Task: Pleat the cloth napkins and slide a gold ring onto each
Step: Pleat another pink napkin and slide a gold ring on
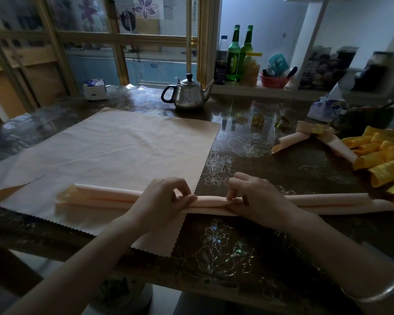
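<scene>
**Both hands pinching the pleated strip**

Head cam: light's dim, so the fold count on the pleated napkin [100, 197] can't be made out. Its mid stretch is covered by both hands. Its R tip runs in by the yellow napkins [382, 155] at the frame edge, hard to see where it stops.

Long axis goes L–R across the table [282, 173], roughly along the near edge. The L end sits well out past the left hand [166, 198], layers showing open. Looks like a narrow peach band of stacked folds.

Left hand: thumb & fingertips pinch the top fold. Right hand [257, 196] is just beside it w/ a small gap, fingers curled, pinching the same band.

Under & ahead of the left hand is a flat napkin [123, 151], same peach, zigzag-cut edges.

Ahead of the right hand, well apart, stands a gold ring [258, 119]. A second ring [283, 123] to its right is blurred. Further right lies a ringed napkin [291, 139].
</scene>
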### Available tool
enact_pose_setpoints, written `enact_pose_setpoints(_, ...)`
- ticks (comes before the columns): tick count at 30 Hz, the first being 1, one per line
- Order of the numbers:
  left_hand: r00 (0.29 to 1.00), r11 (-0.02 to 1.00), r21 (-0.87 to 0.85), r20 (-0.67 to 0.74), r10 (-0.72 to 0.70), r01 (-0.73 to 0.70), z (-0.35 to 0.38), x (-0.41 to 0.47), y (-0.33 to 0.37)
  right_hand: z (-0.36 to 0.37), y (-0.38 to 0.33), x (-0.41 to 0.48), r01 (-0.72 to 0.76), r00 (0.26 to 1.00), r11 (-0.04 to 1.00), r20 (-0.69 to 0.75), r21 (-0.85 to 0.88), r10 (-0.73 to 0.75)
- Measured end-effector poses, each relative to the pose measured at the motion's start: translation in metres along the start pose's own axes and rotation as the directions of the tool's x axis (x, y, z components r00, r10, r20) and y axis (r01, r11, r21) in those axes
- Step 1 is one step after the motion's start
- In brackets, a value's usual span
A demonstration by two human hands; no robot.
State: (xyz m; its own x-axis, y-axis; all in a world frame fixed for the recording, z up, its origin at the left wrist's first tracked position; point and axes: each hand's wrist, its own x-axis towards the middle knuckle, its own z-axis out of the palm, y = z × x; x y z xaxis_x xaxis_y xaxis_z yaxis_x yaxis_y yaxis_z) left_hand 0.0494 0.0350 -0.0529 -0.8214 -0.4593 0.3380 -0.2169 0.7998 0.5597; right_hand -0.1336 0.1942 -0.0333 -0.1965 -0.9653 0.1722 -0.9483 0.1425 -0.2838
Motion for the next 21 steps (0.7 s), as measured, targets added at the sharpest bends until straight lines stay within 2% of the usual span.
enact_pose_setpoints(4, 0.99, 0.993, -0.004, 0.085, -0.116, 0.117, -0.005, 0.004, 0.002, -0.006, 0.005, -0.003, -0.042, 0.999, 0.987, 0.03, 0.155, 0.037)
enact_pose_setpoints(8, 0.987, 0.992, 0.094, 0.124, -0.099, 0.087, -0.008, 0.008, 0.007, -0.014, 0.004, -0.001, -0.093, 0.992, 0.983, 0.102, 0.159, 0.077)
enact_pose_setpoints(11, 0.985, 0.937, 0.342, 0.132, -0.113, 0.062, -0.013, 0.008, 0.015, -0.015, 0.0, 0.001, -0.121, 0.984, 0.992, 0.135, 0.046, 0.114)
enact_pose_setpoints(14, 0.995, 0.845, 0.535, 0.07, -0.066, 0.018, -0.017, 0.006, 0.024, -0.017, -0.006, -0.001, -0.106, 0.988, 0.993, 0.111, -0.056, 0.112)
enact_pose_setpoints(17, 0.999, 0.839, 0.543, 0.047, 0.025, -0.047, -0.016, 0.0, 0.028, -0.016, -0.009, -0.007, -0.066, 0.994, 0.994, 0.078, -0.085, 0.073)
enact_pose_setpoints(21, 0.991, 0.911, 0.395, 0.108, 0.077, -0.114, -0.011, -0.007, 0.019, -0.009, -0.008, -0.016, -0.013, 0.999, 0.998, 0.043, -0.068, 0.016)
